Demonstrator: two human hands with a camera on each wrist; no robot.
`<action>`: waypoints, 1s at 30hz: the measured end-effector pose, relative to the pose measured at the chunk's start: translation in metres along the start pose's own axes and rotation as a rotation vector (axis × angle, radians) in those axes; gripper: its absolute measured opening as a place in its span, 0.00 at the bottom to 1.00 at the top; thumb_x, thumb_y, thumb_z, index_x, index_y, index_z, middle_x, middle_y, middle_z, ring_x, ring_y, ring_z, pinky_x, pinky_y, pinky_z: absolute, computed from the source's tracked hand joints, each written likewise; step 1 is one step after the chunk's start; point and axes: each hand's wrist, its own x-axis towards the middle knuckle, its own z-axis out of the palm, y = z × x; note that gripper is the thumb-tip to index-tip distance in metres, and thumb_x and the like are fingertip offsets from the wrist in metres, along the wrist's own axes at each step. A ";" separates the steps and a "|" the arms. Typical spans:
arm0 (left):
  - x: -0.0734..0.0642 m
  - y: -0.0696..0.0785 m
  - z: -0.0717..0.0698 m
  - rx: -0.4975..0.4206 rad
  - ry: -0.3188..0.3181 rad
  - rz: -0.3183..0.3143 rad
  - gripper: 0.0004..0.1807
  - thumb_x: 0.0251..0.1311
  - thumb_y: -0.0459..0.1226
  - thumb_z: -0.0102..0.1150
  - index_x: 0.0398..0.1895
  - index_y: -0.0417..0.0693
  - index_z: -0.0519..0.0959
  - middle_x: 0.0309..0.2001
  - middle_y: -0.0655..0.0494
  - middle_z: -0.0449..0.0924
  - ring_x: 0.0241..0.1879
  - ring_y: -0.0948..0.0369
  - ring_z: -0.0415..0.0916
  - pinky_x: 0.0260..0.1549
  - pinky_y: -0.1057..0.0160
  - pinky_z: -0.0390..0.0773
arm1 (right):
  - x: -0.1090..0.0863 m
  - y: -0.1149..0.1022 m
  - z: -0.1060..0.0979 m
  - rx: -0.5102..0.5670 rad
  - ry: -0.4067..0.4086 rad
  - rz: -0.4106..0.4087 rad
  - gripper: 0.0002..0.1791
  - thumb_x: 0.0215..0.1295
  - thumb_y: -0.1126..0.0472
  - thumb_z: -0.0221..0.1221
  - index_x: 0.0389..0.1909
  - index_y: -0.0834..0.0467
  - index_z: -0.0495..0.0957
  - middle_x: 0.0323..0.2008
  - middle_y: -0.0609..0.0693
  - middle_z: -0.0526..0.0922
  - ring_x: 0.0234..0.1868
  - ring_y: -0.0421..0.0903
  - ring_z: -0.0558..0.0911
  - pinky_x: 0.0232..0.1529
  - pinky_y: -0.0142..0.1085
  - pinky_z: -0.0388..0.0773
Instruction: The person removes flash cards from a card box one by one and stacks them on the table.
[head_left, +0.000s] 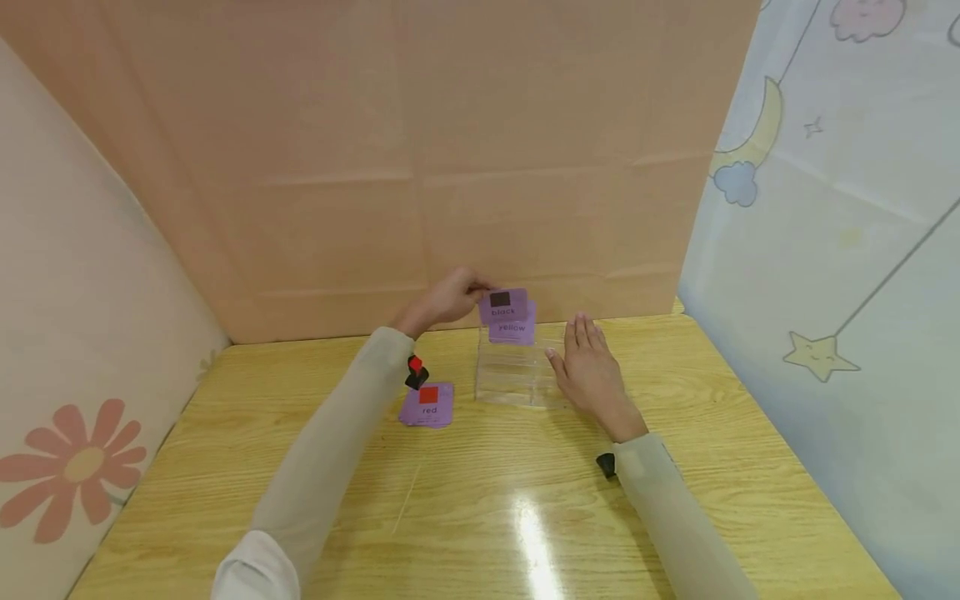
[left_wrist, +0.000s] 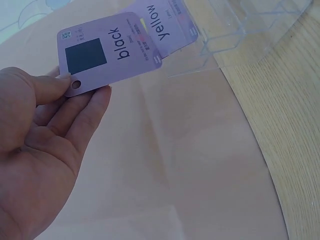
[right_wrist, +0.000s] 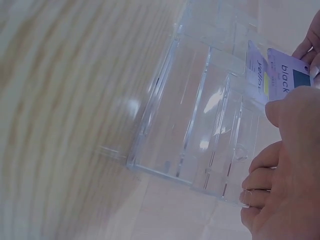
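Observation:
My left hand (head_left: 454,296) pinches a purple card (left_wrist: 131,35) by its corner, thumb in front and fingers behind. The card reads "black" beside a dark square and overlaps the front of a purple "yellow" card (head_left: 513,332). That second card stands upright in the back of a clear, tiered plastic holder (head_left: 504,385). With fingers straight, my right hand (head_left: 592,367) rests along the holder's right side, its fingertips at the edge (right_wrist: 255,200). The lower tiers show no cards.
Left of the holder, a small pile of purple cards lies on the wooden table (head_left: 465,517), a "red" card (head_left: 428,406) on top. An orange-brown sheet (head_left: 420,167) hangs behind. Printed cloth walls (head_left: 847,233) stand at both sides.

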 end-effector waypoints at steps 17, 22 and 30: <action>-0.028 -0.008 -0.006 -0.195 0.092 -0.089 0.15 0.77 0.32 0.55 0.60 0.41 0.86 0.55 0.41 0.89 0.49 0.52 0.90 0.48 0.59 0.90 | 0.002 0.001 0.002 -0.001 -0.004 -0.003 0.42 0.86 0.43 0.39 0.78 0.77 0.51 0.80 0.75 0.48 0.84 0.68 0.48 0.85 0.59 0.47; -0.040 -0.013 -0.004 -0.304 0.117 -0.154 0.13 0.76 0.34 0.59 0.55 0.43 0.88 0.52 0.41 0.90 0.46 0.52 0.91 0.44 0.60 0.91 | 0.003 0.002 0.002 -0.004 -0.008 0.002 0.42 0.86 0.44 0.39 0.79 0.77 0.50 0.81 0.74 0.48 0.85 0.68 0.48 0.85 0.59 0.47; -0.059 -0.030 0.000 -0.437 0.207 -0.276 0.13 0.71 0.40 0.66 0.52 0.42 0.89 0.50 0.41 0.90 0.41 0.55 0.91 0.45 0.58 0.91 | 0.004 0.005 0.000 0.001 -0.022 0.020 0.42 0.86 0.43 0.39 0.79 0.77 0.49 0.81 0.74 0.47 0.84 0.69 0.49 0.85 0.59 0.45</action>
